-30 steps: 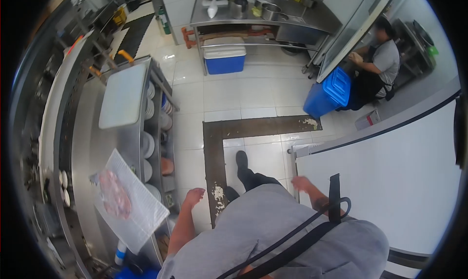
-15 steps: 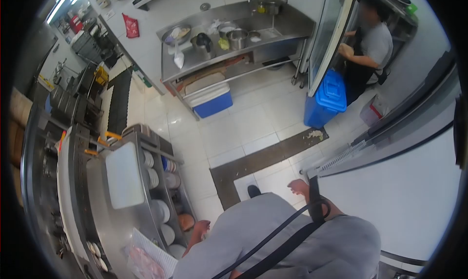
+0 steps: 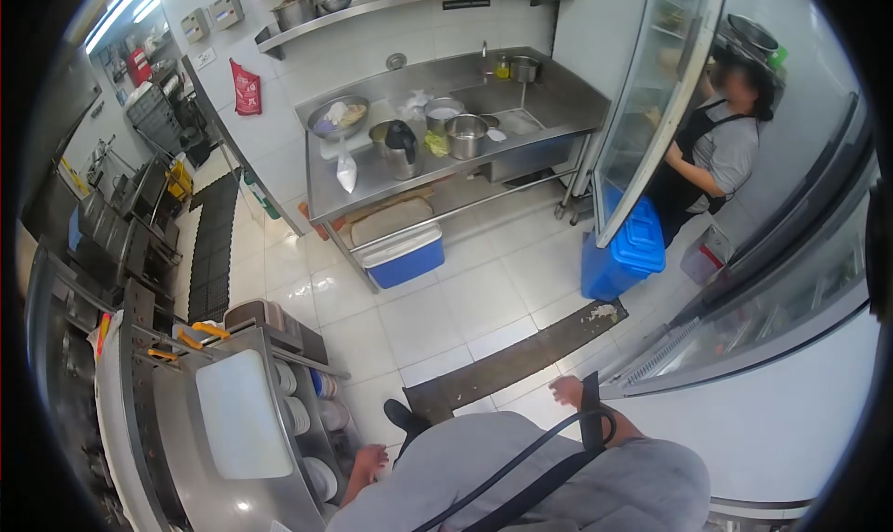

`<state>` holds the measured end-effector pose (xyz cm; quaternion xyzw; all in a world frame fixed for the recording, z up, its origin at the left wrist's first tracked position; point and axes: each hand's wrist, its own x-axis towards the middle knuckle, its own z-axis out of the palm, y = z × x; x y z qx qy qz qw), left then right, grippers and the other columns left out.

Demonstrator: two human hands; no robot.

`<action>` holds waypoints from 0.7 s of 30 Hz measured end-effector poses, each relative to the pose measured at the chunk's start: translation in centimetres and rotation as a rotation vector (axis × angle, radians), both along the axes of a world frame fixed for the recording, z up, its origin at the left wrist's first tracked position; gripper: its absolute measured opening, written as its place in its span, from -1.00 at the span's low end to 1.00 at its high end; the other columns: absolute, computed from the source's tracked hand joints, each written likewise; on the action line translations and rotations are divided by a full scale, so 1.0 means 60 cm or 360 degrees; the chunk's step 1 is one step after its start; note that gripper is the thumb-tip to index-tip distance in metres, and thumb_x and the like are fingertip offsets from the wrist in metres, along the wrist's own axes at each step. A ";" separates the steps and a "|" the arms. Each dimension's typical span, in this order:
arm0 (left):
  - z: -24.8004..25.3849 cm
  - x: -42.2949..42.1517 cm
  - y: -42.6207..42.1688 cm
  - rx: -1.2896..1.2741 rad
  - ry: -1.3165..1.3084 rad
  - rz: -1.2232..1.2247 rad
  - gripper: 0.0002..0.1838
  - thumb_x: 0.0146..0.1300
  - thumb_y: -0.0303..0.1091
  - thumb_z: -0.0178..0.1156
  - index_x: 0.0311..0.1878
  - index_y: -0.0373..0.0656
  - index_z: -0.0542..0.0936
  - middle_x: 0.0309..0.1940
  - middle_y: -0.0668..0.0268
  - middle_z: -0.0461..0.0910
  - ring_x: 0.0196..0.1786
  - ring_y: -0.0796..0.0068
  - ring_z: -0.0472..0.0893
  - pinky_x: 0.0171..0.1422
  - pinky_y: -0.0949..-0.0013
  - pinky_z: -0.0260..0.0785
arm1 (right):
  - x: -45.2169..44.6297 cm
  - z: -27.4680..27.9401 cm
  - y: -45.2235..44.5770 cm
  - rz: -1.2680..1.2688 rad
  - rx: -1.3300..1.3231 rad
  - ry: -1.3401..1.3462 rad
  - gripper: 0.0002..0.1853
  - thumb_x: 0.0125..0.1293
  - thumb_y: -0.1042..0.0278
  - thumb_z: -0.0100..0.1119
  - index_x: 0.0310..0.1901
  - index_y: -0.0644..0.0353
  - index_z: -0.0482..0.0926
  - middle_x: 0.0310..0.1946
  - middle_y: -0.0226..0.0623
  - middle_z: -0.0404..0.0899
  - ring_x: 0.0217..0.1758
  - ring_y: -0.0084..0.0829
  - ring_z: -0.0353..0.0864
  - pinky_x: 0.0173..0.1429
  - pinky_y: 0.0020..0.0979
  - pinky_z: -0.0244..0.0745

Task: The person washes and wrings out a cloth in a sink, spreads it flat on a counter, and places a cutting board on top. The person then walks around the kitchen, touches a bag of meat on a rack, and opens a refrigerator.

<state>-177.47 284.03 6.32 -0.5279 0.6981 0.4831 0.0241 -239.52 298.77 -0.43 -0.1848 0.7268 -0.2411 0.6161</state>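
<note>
My left hand (image 3: 371, 459) hangs low beside my body, its fingers loosely curled, near the shelves of plates (image 3: 319, 479) under the steel counter (image 3: 177, 411). What it may hold, if anything, is too small to tell. My right hand (image 3: 566, 391) is held out over the floor with its fingers apart and nothing in it, left of the white-topped glass-fronted unit (image 3: 744, 430). A white cutting board (image 3: 243, 415) lies on the counter to the left of my left hand.
Pots (image 3: 465, 137) and a bowl (image 3: 338, 116) stand on a steel table (image 3: 321, 192), with a blue-and-white cooler (image 3: 406, 258) beneath. A blue bin (image 3: 623, 253) stands by an open glass door (image 3: 642, 113). Behind it is a co-worker (image 3: 726, 151). A dark floor strip (image 3: 521, 355) crosses the tiles.
The view has tilted up and moved forward. The bag of meat on the counter has left the view. The co-worker has turned toward the glass door and raised an arm.
</note>
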 end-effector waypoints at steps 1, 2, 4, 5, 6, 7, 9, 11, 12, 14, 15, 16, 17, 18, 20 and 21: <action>-0.032 0.016 -0.044 0.0114 0.0050 0.0069 -0.75 0.36 -0.27 0.07 -0.01 -0.15 0.60 -0.30 0.27 0.62 -0.33 0.43 0.60 -0.32 0.30 0.40 | -0.003 -0.067 0.030 -0.0002 0.0094 -0.0188 -0.85 0.27 0.23 0.03 -0.21 0.07 0.45 -0.51 -0.30 0.42 -0.50 -0.34 0.46 -0.56 -0.34 0.30; -0.071 0.034 -0.088 0.0336 0.0194 0.0208 -0.73 0.36 -0.26 0.08 0.02 -0.15 0.59 -0.25 0.24 0.63 -0.28 0.41 0.61 -0.26 0.29 0.42 | -0.008 -0.128 0.060 -0.0078 0.0246 -0.0453 -0.86 0.26 0.25 0.01 -0.21 0.07 0.42 -0.52 -0.28 0.38 -0.51 -0.32 0.43 -0.57 -0.32 0.27; -0.150 0.074 -0.180 0.1315 0.0850 0.0894 -0.68 0.36 -0.23 0.09 0.08 -0.16 0.57 -0.15 0.19 0.65 -0.16 0.37 0.64 -0.15 0.28 0.47 | 0.071 -0.038 0.083 0.0197 0.0347 0.0010 -0.85 0.27 0.26 0.01 -0.18 0.08 0.46 -0.48 -0.29 0.43 -0.49 -0.33 0.47 -0.55 -0.33 0.31; -0.124 0.067 -0.215 0.1114 0.0711 0.0879 -0.67 0.35 -0.22 0.11 0.09 -0.17 0.57 -0.16 0.20 0.65 -0.17 0.37 0.64 -0.16 0.29 0.47 | 0.108 -0.015 0.080 0.0282 0.0369 0.0132 -0.84 0.27 0.27 0.01 -0.16 0.08 0.48 -0.46 -0.29 0.45 -0.48 -0.34 0.49 -0.54 -0.33 0.34; -0.091 0.054 -0.251 0.0919 0.0551 0.0861 -0.66 0.34 -0.21 0.12 0.09 -0.17 0.57 -0.16 0.20 0.65 -0.18 0.37 0.64 -0.17 0.29 0.47 | 0.139 -0.002 0.071 0.0355 0.0337 0.0218 -0.83 0.28 0.28 0.01 -0.14 0.08 0.50 -0.44 -0.29 0.47 -0.48 -0.34 0.51 -0.53 -0.34 0.36; -0.001 0.018 -0.289 0.0736 0.0378 0.0847 -0.65 0.33 -0.20 0.14 0.09 -0.18 0.57 -0.17 0.21 0.65 -0.19 0.37 0.65 -0.17 0.30 0.47 | 0.169 0.006 0.053 0.0416 0.0276 0.0293 -0.81 0.29 0.28 0.01 -0.13 0.09 0.52 -0.42 -0.29 0.50 -0.47 -0.35 0.52 -0.52 -0.34 0.38; 0.011 0.019 -0.396 0.0702 0.0374 0.0679 -0.65 0.33 -0.20 0.14 0.08 -0.18 0.57 -0.17 0.22 0.65 -0.21 0.37 0.65 -0.18 0.32 0.47 | 0.227 0.020 0.000 0.0472 0.0118 0.0465 -0.79 0.30 0.30 0.01 -0.09 0.10 0.56 -0.38 -0.29 0.54 -0.45 -0.36 0.56 -0.49 -0.35 0.42; 0.011 0.023 -0.489 0.0687 0.0480 0.0612 -0.68 0.31 -0.24 0.15 0.05 -0.18 0.58 -0.24 0.24 0.64 -0.28 0.39 0.65 -0.25 0.39 0.46 | 0.276 0.044 -0.068 0.0447 -0.0011 0.0621 -0.76 0.31 0.31 0.02 -0.06 0.11 0.60 -0.34 -0.29 0.59 -0.43 -0.38 0.60 -0.47 -0.36 0.47; 0.014 0.022 -0.531 0.0712 0.0455 0.0541 -0.68 0.31 -0.24 0.15 0.05 -0.18 0.58 -0.24 0.24 0.64 -0.28 0.39 0.65 -0.25 0.39 0.46 | 0.297 0.062 -0.103 0.0476 -0.0054 0.0663 -0.74 0.32 0.32 0.02 -0.04 0.11 0.62 -0.32 -0.29 0.61 -0.42 -0.38 0.62 -0.46 -0.36 0.49; 0.020 0.018 -0.599 0.0643 0.0392 0.0731 -0.70 0.29 -0.27 0.15 0.02 -0.21 0.58 -0.30 0.25 0.62 -0.34 0.42 0.63 -0.33 0.41 0.44 | 0.327 0.123 -0.167 0.0764 -0.0072 0.0649 -0.72 0.31 0.34 0.02 -0.03 0.11 0.65 -0.30 -0.32 0.64 -0.44 -0.43 0.63 -0.47 -0.38 0.50; 0.018 0.017 -0.623 0.0650 0.0376 0.0703 -0.70 0.29 -0.27 0.15 0.02 -0.21 0.58 -0.30 0.25 0.62 -0.34 0.42 0.63 -0.33 0.41 0.44 | 0.338 0.123 -0.174 0.0735 -0.0063 0.0640 -0.72 0.31 0.34 0.02 -0.03 0.11 0.65 -0.30 -0.32 0.64 -0.44 -0.43 0.63 -0.47 -0.38 0.50; 0.014 0.012 -0.649 0.0623 0.0383 0.0763 -0.71 0.29 -0.28 0.15 -0.01 -0.22 0.58 -0.32 0.26 0.62 -0.38 0.41 0.62 -0.37 0.40 0.43 | 0.341 0.122 -0.189 0.0607 -0.0054 0.0532 -0.73 0.30 0.35 0.03 -0.03 0.12 0.65 -0.30 -0.33 0.64 -0.44 -0.43 0.63 -0.47 -0.37 0.50; 0.008 0.008 -0.669 0.0594 0.0395 0.0831 -0.73 0.28 -0.30 0.16 -0.03 -0.23 0.58 -0.34 0.27 0.61 -0.41 0.40 0.61 -0.41 0.39 0.42 | 0.338 0.120 -0.205 0.0489 -0.0048 0.0426 -0.73 0.29 0.36 0.04 -0.03 0.12 0.65 -0.30 -0.34 0.64 -0.43 -0.44 0.63 -0.46 -0.37 0.51; 0.006 0.003 -0.682 0.0595 0.0391 0.0830 -0.73 0.28 -0.30 0.16 -0.03 -0.23 0.58 -0.34 0.27 0.61 -0.41 0.40 0.61 -0.41 0.39 0.42 | 0.326 0.110 -0.220 0.0381 -0.0042 0.0322 -0.73 0.28 0.37 0.05 -0.04 0.13 0.65 -0.30 -0.35 0.65 -0.43 -0.45 0.63 -0.45 -0.37 0.51; 0.004 -0.010 -0.688 0.0654 0.0444 0.0793 -0.81 0.32 -0.28 0.13 -0.14 -0.17 0.59 -0.42 0.33 0.57 -0.44 0.51 0.55 -0.43 0.44 0.39 | 0.284 0.053 -0.222 -0.0096 -0.0025 0.0043 -0.74 0.29 0.39 0.06 -0.04 0.14 0.64 -0.29 -0.35 0.66 -0.42 -0.46 0.63 -0.45 -0.36 0.51; -0.018 0.001 -0.688 0.0597 0.0426 0.0670 -0.81 0.29 -0.26 0.15 -0.20 -0.18 0.60 -0.43 0.29 0.59 -0.47 0.44 0.56 -0.43 0.40 0.40 | 0.262 0.019 -0.217 -0.0482 -0.0039 -0.0117 -0.75 0.30 0.39 0.05 -0.04 0.15 0.64 -0.28 -0.34 0.66 -0.43 -0.45 0.63 -0.45 -0.36 0.51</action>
